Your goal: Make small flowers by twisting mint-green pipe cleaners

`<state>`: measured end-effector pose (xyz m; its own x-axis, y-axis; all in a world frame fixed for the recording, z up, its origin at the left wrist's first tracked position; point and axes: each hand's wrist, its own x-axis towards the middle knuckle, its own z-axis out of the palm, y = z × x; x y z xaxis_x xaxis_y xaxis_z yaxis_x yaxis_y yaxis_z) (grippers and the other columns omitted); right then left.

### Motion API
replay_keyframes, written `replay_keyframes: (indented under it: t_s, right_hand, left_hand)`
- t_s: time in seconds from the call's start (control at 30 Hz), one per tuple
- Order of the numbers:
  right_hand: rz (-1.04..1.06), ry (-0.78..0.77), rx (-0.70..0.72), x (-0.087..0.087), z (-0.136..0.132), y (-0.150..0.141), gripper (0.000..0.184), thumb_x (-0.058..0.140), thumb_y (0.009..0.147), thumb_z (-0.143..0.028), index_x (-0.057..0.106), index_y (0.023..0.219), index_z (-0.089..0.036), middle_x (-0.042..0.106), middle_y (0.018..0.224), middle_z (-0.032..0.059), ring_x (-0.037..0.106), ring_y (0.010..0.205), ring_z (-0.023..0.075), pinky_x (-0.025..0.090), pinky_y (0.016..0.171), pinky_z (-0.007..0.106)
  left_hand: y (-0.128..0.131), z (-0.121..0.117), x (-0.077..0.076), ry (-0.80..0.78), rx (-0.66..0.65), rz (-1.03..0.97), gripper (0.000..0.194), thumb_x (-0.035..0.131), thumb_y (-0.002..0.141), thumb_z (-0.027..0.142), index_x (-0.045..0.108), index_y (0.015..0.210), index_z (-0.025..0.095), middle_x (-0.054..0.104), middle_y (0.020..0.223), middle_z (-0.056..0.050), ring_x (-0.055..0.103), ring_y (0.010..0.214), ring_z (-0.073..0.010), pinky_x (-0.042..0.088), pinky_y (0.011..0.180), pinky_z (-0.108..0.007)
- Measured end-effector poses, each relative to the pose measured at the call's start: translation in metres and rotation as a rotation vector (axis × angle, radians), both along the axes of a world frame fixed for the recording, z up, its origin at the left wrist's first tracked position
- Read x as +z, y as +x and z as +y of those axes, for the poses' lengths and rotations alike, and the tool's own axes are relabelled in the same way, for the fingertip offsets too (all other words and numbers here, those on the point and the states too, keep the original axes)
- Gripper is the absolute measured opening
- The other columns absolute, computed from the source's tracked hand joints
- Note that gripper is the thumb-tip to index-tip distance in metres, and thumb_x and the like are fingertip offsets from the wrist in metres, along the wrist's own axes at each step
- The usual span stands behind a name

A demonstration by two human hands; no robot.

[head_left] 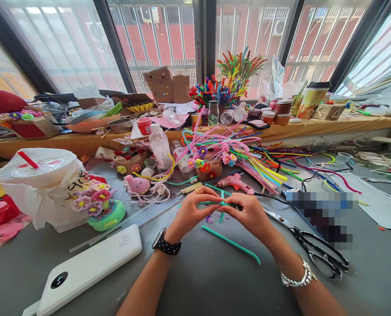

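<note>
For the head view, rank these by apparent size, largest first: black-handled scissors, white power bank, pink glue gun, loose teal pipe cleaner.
1. White power bank, though its nearness to the camera may help
2. Black-handled scissors
3. Not ranked apart: pink glue gun looks bulkier, loose teal pipe cleaner looks longer

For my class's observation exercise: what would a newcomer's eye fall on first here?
Probably the bright fuzzy stems fanned across the back of the table, below the colourful bunch on the windowsill. Next, front and centre, the left hand and right hand holding crossed teal stems.
</note>
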<state>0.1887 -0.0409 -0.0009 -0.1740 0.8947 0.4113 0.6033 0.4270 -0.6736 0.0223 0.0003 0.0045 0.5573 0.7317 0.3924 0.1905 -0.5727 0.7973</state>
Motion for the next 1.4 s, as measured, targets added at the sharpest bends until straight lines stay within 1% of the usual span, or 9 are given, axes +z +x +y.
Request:
replay_keyframes:
  t_s: [0.13, 0.27, 0.37, 0.6, 0.8, 1.0, 1.1, 1.2, 1.4]
  right_hand:
    - [0.093, -0.030, 0.028, 0.004, -0.002, 0.000, 0.030, 0.052, 0.075, -0.042, 0.064, 0.064, -0.017, 0.058, 0.059, 0.0007, 0.049, 0.055, 0.0118, 0.035, 0.052, 0.022]
    - [0.157, -0.082, 0.029, 0.007, -0.003, 0.000, 0.031, 0.053, 0.074, -0.042, 0.062, 0.061, -0.015, 0.058, 0.059, 0.0007, 0.048, 0.055, 0.0110, 0.034, 0.050, 0.021]
    - [0.167, -0.074, 0.027, 0.008, -0.004, 0.000, 0.027, 0.055, 0.074, -0.038, 0.061, 0.061, -0.015, 0.057, 0.059, 0.0000, 0.048, 0.055, 0.0104, 0.032, 0.049, 0.021]
    - [0.120, -0.053, 0.008, 0.006, -0.005, 0.000, 0.025, 0.054, 0.076, -0.035, 0.060, 0.061, -0.016, 0.057, 0.059, -0.0002, 0.049, 0.056, 0.0111, 0.033, 0.051, 0.021]
    - [0.098, -0.057, -0.033, 0.004, -0.003, -0.001, 0.025, 0.053, 0.075, -0.037, 0.059, 0.062, -0.016, 0.056, 0.058, 0.0000, 0.049, 0.056, 0.0119, 0.034, 0.051, 0.021]
    - [0.181, -0.122, -0.112, 0.000, -0.003, -0.002, 0.027, 0.055, 0.071, -0.043, 0.058, 0.074, -0.016, 0.056, 0.059, -0.0010, 0.046, 0.049, 0.0101, 0.034, 0.045, 0.020]
    - [0.230, -0.141, -0.089, 0.000, -0.003, -0.003, 0.026, 0.055, 0.071, -0.041, 0.061, 0.080, -0.017, 0.062, 0.067, 0.0004, 0.050, 0.053, 0.0108, 0.037, 0.047, 0.020]
    - [0.254, -0.139, -0.067, 0.002, -0.003, -0.003, 0.025, 0.055, 0.072, -0.039, 0.065, 0.079, -0.017, 0.065, 0.074, 0.0023, 0.054, 0.061, 0.0132, 0.039, 0.053, 0.021]
    - [0.287, -0.156, -0.092, 0.002, -0.001, -0.002, 0.023, 0.056, 0.072, -0.037, 0.066, 0.074, -0.016, 0.063, 0.065, 0.0011, 0.052, 0.058, 0.0128, 0.037, 0.052, 0.021]
  left_hand:
    - [-0.004, 0.000, 0.004, -0.073, -0.127, -0.033, 0.020, 0.056, 0.074, 0.024, 0.066, 0.090, 0.021, 0.059, 0.106, -0.007, 0.051, 0.100, -0.0208, 0.038, 0.088, -0.033]
    - [-0.006, -0.001, 0.007, -0.181, -0.231, -0.040, 0.028, 0.059, 0.071, 0.026, 0.063, 0.098, 0.020, 0.062, 0.103, -0.006, 0.053, 0.098, -0.0224, 0.040, 0.086, -0.035]
    - [-0.002, -0.004, 0.006, -0.186, -0.186, -0.060, 0.031, 0.062, 0.068, 0.027, 0.062, 0.098, 0.020, 0.062, 0.100, -0.007, 0.055, 0.093, -0.0215, 0.042, 0.082, -0.033]
    - [0.009, -0.009, 0.002, -0.012, -0.063, -0.048, 0.028, 0.059, 0.071, 0.026, 0.062, 0.098, 0.020, 0.063, 0.093, -0.007, 0.056, 0.086, -0.0184, 0.042, 0.075, -0.028]
    - [0.010, -0.009, -0.001, 0.004, -0.012, -0.009, 0.025, 0.057, 0.073, 0.027, 0.063, 0.096, 0.020, 0.064, 0.092, -0.006, 0.057, 0.085, -0.0182, 0.043, 0.076, -0.028]
    - [0.011, -0.009, -0.003, -0.273, -0.041, -0.083, 0.032, 0.057, 0.072, 0.030, 0.057, 0.101, 0.016, 0.062, 0.092, -0.007, 0.060, 0.078, -0.0174, 0.047, 0.068, -0.026]
    - [0.011, -0.008, -0.004, -0.406, -0.058, -0.120, 0.036, 0.060, 0.069, 0.029, 0.055, 0.101, 0.015, 0.063, 0.088, -0.007, 0.060, 0.080, -0.0185, 0.047, 0.070, -0.026]
    - [0.012, -0.007, -0.006, -0.491, -0.076, -0.177, 0.037, 0.064, 0.066, 0.026, 0.054, 0.100, 0.015, 0.063, 0.083, -0.005, 0.059, 0.080, -0.0176, 0.047, 0.071, -0.027]
    - [0.013, -0.006, -0.007, -0.567, -0.091, -0.183, 0.033, 0.065, 0.064, 0.026, 0.058, 0.093, 0.013, 0.062, 0.075, -0.004, 0.057, 0.073, -0.0153, 0.044, 0.064, -0.024]
